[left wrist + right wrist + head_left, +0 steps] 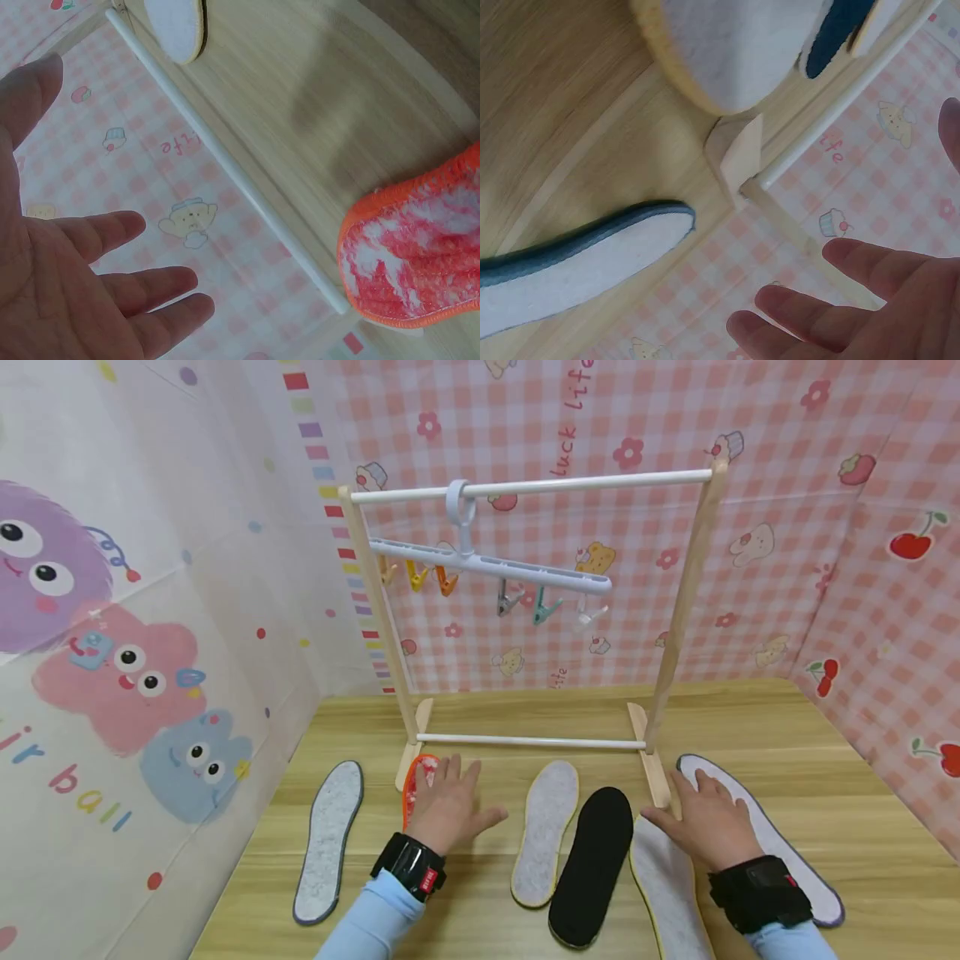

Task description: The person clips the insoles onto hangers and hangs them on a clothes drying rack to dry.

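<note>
In the head view, six insoles are seen laid out on the wooden table (480, 902), in front of a rack (684, 610). Only there is the hanger (525, 572) shown, hooked on the top rail and hung with coloured clips (446, 583). The grey insole (327, 843) at the far left and the black insole (590, 868) beside a yellow-edged insole (545, 835) are also shown whole there.

The red-and-white insole (420, 255) is partly covered by the left hand (447, 810) in the head view; in the left wrist view its rounded end and orange edging are laid bare, near the lower bar (532, 742) of the rack. By the right wrist view, the thick blue edge of the white insole (787, 860) is brought out, along with the rounded end of the second yellow-edged insole (667, 877), near the rack's foot.

The left hand is held wide, its fingers spread and its thumb set well apart; nothing is gripped, and a gap is seen between fingers and red-and-white insole. The right hand (708, 822) is likewise spread and holds nothing, placed over the neighbouring edges of the second yellow-edged insole and the white insole; whether either is touched by its underside cannot be told.
</note>
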Action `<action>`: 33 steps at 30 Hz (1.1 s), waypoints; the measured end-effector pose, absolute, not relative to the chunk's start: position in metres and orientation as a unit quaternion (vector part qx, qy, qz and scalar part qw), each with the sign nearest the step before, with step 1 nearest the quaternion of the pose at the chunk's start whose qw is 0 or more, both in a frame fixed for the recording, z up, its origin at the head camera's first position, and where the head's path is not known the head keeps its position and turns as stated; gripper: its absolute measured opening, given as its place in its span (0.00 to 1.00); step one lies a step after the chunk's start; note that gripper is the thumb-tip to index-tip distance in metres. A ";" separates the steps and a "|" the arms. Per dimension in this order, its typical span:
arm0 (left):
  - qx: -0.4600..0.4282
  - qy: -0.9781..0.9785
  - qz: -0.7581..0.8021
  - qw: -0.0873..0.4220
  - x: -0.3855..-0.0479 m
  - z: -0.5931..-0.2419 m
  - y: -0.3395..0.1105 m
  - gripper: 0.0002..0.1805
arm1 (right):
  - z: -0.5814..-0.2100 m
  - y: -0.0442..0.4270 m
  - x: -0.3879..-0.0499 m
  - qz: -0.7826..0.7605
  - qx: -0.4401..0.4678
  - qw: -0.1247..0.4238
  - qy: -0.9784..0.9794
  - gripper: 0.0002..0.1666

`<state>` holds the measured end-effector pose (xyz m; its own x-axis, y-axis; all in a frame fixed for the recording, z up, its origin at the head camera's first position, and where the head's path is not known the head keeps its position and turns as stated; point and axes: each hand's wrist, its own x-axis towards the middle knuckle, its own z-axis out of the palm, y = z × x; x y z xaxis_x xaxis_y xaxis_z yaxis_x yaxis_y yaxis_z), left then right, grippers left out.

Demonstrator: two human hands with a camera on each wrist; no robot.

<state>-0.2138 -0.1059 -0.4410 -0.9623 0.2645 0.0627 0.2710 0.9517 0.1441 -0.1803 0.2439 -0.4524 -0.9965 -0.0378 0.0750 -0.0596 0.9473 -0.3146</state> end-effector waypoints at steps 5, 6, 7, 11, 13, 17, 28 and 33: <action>-0.140 -0.987 -0.077 0.014 -0.211 -0.442 -0.105 0.46 | -0.455 0.252 -0.183 0.151 0.019 0.035 -0.988 0.51; -0.141 -0.987 -0.078 0.013 -0.211 -0.443 -0.105 0.46 | -0.456 0.254 -0.183 0.150 0.018 0.036 -0.988 0.50; -0.141 -0.987 -0.080 0.012 -0.211 -0.443 -0.105 0.46 | -0.456 0.256 -0.183 0.149 0.017 0.036 -0.988 0.50; -0.144 -0.986 -0.086 0.010 -0.210 -0.445 -0.104 0.46 | -0.459 0.262 -0.183 0.145 0.010 0.028 -0.989 0.50; -0.143 -0.985 -0.092 0.008 -0.210 -0.446 -0.104 0.45 | -0.459 0.266 -0.183 0.143 0.006 0.020 -0.990 0.50; -0.147 -0.984 -0.099 0.004 -0.209 -0.446 -0.103 0.44 | -0.458 0.272 -0.184 0.137 0.002 0.012 -0.991 0.50; -0.160 -0.983 -0.087 0.003 -0.203 -0.447 -0.103 0.42 | -0.455 0.295 -0.192 0.138 -0.016 -0.033 -0.990 0.53; -0.162 -0.984 -0.075 0.008 -0.203 -0.450 -0.105 0.42 | -0.458 0.305 -0.197 0.136 -0.029 -0.050 -0.989 0.58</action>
